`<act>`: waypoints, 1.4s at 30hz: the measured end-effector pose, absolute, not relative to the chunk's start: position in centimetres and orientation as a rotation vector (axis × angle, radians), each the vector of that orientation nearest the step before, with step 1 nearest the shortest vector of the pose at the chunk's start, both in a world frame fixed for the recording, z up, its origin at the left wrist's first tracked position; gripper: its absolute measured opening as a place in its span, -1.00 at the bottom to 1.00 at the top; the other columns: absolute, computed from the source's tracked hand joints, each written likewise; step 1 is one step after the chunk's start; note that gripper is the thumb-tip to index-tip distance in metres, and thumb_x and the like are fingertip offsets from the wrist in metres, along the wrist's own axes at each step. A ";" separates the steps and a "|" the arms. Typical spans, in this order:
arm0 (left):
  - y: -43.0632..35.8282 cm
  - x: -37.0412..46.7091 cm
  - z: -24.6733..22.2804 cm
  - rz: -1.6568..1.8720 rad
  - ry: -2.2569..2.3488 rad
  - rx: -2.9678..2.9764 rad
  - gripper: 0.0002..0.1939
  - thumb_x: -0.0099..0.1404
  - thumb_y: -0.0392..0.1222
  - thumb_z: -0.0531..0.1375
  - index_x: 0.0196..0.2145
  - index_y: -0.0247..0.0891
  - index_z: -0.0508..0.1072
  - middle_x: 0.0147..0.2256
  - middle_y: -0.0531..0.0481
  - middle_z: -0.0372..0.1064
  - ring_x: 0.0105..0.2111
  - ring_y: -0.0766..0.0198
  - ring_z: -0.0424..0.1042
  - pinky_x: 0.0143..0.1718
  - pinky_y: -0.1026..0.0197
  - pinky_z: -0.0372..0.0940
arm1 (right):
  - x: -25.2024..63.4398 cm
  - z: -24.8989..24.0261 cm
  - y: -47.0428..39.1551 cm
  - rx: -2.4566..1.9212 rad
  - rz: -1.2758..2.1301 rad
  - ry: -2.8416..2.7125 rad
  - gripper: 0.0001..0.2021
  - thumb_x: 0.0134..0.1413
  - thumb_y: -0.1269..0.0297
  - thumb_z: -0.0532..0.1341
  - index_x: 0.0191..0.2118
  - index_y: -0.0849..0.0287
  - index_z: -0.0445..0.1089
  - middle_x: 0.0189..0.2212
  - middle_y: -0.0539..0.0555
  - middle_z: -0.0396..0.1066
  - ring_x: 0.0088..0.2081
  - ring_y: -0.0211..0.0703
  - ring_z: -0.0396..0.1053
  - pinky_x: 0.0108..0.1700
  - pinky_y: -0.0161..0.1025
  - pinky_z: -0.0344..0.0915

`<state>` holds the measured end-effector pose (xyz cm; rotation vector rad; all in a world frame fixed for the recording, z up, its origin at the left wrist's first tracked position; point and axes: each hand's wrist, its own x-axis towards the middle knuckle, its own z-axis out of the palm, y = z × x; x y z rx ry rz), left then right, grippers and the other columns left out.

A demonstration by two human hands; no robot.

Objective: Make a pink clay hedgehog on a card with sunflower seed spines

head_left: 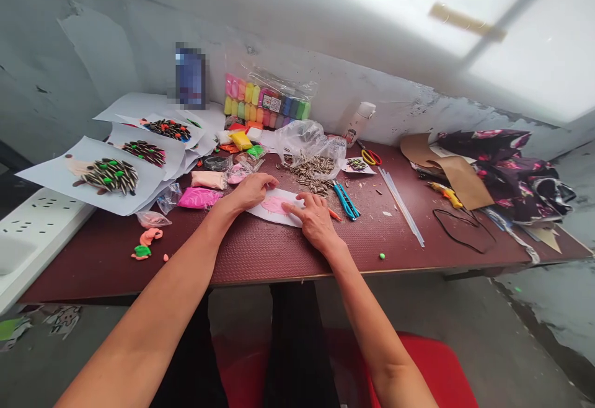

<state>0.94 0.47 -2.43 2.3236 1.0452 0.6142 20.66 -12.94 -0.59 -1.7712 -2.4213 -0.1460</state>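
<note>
A small white paper (292, 195) lies near the table's front edge, with a flat patch of pink clay (274, 205) spread on it. My left hand (255, 191) rests at the paper's left edge, its fingers stretched toward the top. On the right side, my right hand (315, 217) has its fingers apart, the thumb reaching over the pink patch. Neither hand shows anything lifted in it. Just beyond the paper is a heap of striped sunflower seeds (312, 171). An orange pencil-like stick (334, 215) and a blue utility knife (346, 201) lie right of my right hand.
Seed-covered hedgehog pictures (111, 175) are stacked at left, near pink clay packs (199, 198). A bag of coloured clay (267, 103), a white bottle (359, 124) and scissors (370, 156) stand or lie behind. Glue sticks (402, 208) and a yellow glue gun (445, 195) lie at right.
</note>
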 end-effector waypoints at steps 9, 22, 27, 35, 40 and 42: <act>0.6 0.9 -2.6 0.623 1.033 2.327 -0.52 0.12 -0.45 0.01 -0.12 -0.27 0.61 -0.16 -0.05 0.60 -0.15 0.23 0.53 -0.01 0.20 0.40 | 20.8 -0.9 -13.3 -1.747 -0.156 -2.370 -0.55 0.35 0.46 0.07 0.18 -0.17 0.43 0.12 0.15 0.30 0.05 -0.01 0.20 0.09 -0.07 0.14; 0.6 1.0 -2.6 0.612 1.050 2.335 -0.54 0.15 -0.44 0.01 -0.12 -0.28 0.61 -0.15 -0.07 0.60 -0.14 0.21 0.53 -0.02 0.21 0.39 | 20.6 -0.3 -12.9 -1.804 -0.152 -2.414 -0.54 0.37 0.42 0.05 0.23 -0.20 0.37 0.15 0.17 0.27 0.08 0.03 0.17 0.10 -0.04 0.11; 0.6 1.0 -2.5 0.607 1.042 2.339 -0.54 0.15 -0.44 0.01 -0.12 -0.29 0.61 -0.16 -0.07 0.60 -0.15 0.21 0.53 -0.03 0.22 0.40 | 20.8 -0.7 -13.3 -1.797 -0.167 -2.380 -0.54 0.35 0.47 0.04 0.20 -0.13 0.41 0.11 0.19 0.29 0.06 0.02 0.18 0.06 -0.07 0.13; 0.5 1.0 -2.3 0.594 1.047 2.346 -0.53 0.15 -0.43 0.01 -0.12 -0.27 0.61 -0.15 -0.07 0.60 -0.13 0.20 0.53 -0.01 0.20 0.40 | 21.0 -0.6 -12.5 -1.868 -0.131 -2.320 -0.51 0.34 0.50 0.02 0.23 -0.12 0.38 0.13 0.20 0.27 0.04 0.01 0.20 0.06 -0.08 0.14; 0.6 1.0 -2.5 0.605 1.046 2.349 -0.52 0.14 -0.43 0.01 -0.12 -0.27 0.61 -0.15 -0.05 0.60 -0.14 0.21 0.53 -0.01 0.22 0.40 | 20.7 -0.1 -11.8 -1.858 -0.097 -2.386 -0.60 0.38 0.38 0.05 0.19 -0.13 0.43 0.12 0.21 0.27 0.05 0.03 0.19 0.05 -0.06 0.14; 0.6 1.0 -2.6 0.612 1.040 2.346 -0.53 0.14 -0.43 0.01 -0.12 -0.27 0.61 -0.16 -0.05 0.60 -0.14 0.22 0.53 -0.01 0.22 0.40 | 20.7 0.0 -11.7 -1.846 -0.114 -2.399 -0.61 0.38 0.36 0.05 0.18 -0.14 0.43 0.11 0.21 0.28 0.04 0.04 0.19 0.04 -0.06 0.13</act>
